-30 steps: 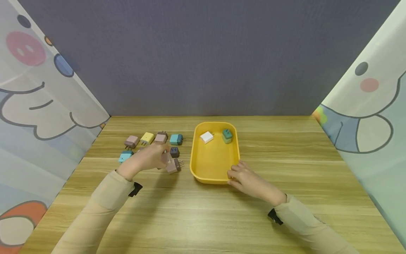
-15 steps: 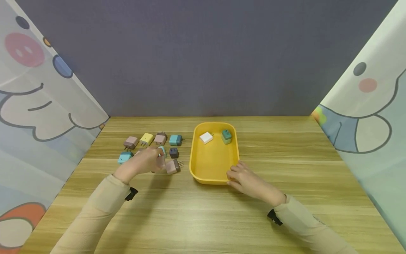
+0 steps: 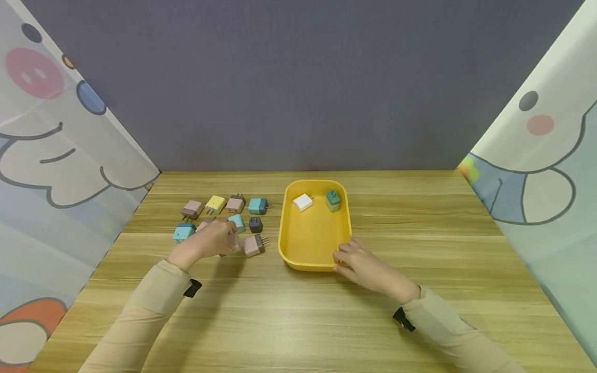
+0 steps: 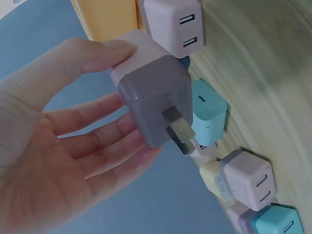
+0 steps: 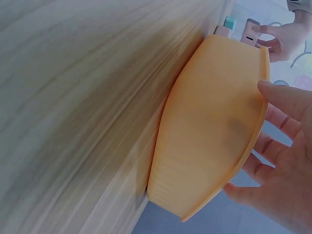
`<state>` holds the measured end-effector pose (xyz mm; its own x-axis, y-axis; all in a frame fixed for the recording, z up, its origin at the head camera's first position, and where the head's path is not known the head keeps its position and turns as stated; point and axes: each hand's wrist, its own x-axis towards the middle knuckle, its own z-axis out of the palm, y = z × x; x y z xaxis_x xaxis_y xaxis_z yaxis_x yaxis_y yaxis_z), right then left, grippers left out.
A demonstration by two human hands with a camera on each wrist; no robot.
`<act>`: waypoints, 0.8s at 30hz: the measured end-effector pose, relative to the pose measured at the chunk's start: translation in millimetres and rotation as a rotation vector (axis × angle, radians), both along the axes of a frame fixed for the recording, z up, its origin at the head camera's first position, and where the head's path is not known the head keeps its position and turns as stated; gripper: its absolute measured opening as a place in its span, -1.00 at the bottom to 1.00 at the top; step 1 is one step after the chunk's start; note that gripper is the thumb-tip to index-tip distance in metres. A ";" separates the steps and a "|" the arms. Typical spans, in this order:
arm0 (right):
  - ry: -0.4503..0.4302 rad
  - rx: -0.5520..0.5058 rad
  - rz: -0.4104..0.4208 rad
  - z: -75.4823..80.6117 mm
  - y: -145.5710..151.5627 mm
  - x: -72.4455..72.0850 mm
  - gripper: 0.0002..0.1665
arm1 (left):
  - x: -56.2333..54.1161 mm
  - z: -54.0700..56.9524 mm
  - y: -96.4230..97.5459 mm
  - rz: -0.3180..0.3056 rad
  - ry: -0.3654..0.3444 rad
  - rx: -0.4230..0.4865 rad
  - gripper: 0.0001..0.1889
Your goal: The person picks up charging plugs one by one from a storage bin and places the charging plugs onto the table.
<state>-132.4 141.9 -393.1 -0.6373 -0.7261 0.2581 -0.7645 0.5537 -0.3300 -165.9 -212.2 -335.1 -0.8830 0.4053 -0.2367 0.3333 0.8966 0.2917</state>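
Note:
My left hand (image 3: 207, 242) pinches a pink and grey charger plug (image 4: 156, 100) between thumb and fingers. In the left wrist view its two metal prongs point away from the palm. Just beyond that hand lie a light blue charger (image 3: 237, 223), a small dark charger (image 3: 255, 225) and another pink charger (image 3: 253, 245). My right hand (image 3: 366, 264) grips the near right corner of a yellow tray (image 3: 314, 235), thumb on the outer wall and fingers over the rim. A white charger (image 3: 303, 202) and a green charger (image 3: 332, 200) lie at the tray's far end.
Left of the tray, more chargers are spread out: a yellow charger (image 3: 215, 204), a blue charger (image 3: 258, 205), a turquoise charger (image 3: 184, 232) and several pink ones. A dark grey panel (image 3: 298, 88) rises behind the wooden table (image 3: 289, 321), with printed curtains on both sides.
My left hand has shifted left and slightly nearer with the charger plug, uncovering the light blue charger. The right hand keeps its hold on the tray.

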 end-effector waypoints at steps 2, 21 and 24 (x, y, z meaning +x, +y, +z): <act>0.000 0.001 -0.002 0.2 0.1 0.2 -0.83 | -0.9 -1.3 -0.6 0.001 -0.009 -0.006 -0.54; -0.006 -0.003 -0.004 0.9 0.0 0.3 -0.81 | -11.6 -15.4 -6.6 0.041 -0.072 -0.014 -0.53; -0.008 -0.004 -0.003 1.2 -0.3 0.1 -0.81 | -13.5 -17.7 -6.9 0.044 -0.081 -0.012 -0.54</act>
